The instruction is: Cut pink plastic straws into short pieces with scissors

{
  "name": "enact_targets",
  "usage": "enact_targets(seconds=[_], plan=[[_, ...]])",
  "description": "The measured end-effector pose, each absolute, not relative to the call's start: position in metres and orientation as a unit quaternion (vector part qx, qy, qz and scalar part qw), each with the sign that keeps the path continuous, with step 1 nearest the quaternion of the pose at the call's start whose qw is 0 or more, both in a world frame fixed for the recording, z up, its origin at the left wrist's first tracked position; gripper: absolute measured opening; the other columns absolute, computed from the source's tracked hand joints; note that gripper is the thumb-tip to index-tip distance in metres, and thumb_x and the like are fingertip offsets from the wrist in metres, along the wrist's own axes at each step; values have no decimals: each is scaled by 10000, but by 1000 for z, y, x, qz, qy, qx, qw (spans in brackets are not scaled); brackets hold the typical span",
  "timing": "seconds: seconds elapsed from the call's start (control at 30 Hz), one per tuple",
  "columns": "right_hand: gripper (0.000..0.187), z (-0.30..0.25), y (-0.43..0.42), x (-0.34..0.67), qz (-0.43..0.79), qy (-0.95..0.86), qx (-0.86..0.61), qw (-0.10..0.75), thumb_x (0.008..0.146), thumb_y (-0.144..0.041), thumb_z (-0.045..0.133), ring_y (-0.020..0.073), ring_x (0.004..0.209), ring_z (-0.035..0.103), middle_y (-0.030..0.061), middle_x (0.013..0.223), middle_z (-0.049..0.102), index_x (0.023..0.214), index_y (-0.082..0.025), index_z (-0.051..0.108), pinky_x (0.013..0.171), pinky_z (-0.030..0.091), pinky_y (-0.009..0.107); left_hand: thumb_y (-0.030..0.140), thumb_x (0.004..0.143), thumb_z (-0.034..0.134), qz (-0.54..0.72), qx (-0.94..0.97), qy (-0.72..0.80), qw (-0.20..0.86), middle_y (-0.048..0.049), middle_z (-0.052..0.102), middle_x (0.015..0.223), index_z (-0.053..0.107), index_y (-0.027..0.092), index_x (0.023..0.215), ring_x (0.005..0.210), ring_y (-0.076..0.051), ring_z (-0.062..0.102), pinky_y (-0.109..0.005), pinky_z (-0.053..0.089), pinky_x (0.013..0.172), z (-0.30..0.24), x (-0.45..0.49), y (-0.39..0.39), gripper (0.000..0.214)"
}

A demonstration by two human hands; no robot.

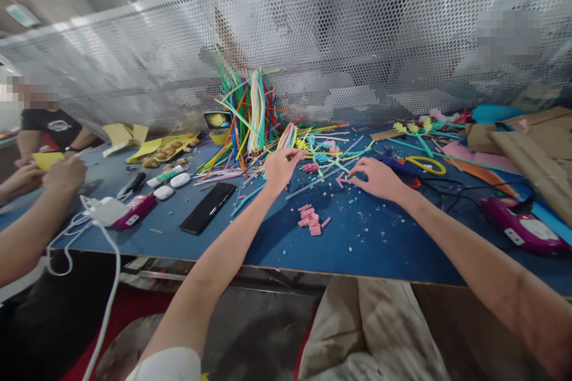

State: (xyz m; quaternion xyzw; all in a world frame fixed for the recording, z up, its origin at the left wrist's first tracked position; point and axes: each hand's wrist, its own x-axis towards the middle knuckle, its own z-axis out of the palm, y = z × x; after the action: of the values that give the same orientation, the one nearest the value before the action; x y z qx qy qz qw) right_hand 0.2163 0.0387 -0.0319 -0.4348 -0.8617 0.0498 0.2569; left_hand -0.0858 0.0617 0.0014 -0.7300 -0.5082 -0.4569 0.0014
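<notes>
My left hand (280,168) reaches out over the blue table (366,244) with its fingers pinched on a thin straw at the edge of a pile of coloured straws (250,113). My right hand (378,178) lies further right, fingers curled and pinching a small pink piece (342,178) on the tabletop. A little heap of cut pink straw pieces (311,220) lies nearer me, between my two forearms. Small coloured scraps are scattered around both hands.
A black phone (208,207), earbud cases (172,186), a charger with white cable (106,211) and a pink device (136,211) lie left. Yellow-handled scissors (424,165), a purple device (521,227) and cardboard (531,155) lie right. Another person's arm (31,220) is at left. Perforated metal screen behind.
</notes>
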Motion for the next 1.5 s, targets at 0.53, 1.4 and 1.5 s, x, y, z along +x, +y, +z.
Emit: enact_targets(seconds=[0.53, 1.4, 1.5], plan=[[206, -24, 36, 210, 20, -817, -425, 390, 947, -387, 565, 219, 851, 619, 60, 924, 702, 920, -214, 673, 807, 488, 368, 155, 898, 530, -415, -758, -491, 109, -23, 716, 935, 696, 207, 891, 787, -164, 628, -291, 463, 812, 12, -88, 56, 174], [204, -26, 34, 210, 26, -828, -415, 376, 918, -372, 598, 194, 735, 605, 32, 817, 709, 815, -224, 694, 755, 462, 363, 306, 896, 654, -411, -850, -313, 99, 12, 760, 878, 740, 260, 912, 834, -165, 613, -357, 447, 850, 2, -55, 31, 98], [198, -21, 28, 207, 17, -821, -399, 408, 924, -363, 593, 194, 743, 609, 36, 826, 705, 822, -219, 685, 786, 473, 374, 287, 901, 642, -403, -861, -294, 99, 12, 760, 894, 731, 261, 930, 854, -164, 627, -363, 442, 863, 2, -53, 29, 97]])
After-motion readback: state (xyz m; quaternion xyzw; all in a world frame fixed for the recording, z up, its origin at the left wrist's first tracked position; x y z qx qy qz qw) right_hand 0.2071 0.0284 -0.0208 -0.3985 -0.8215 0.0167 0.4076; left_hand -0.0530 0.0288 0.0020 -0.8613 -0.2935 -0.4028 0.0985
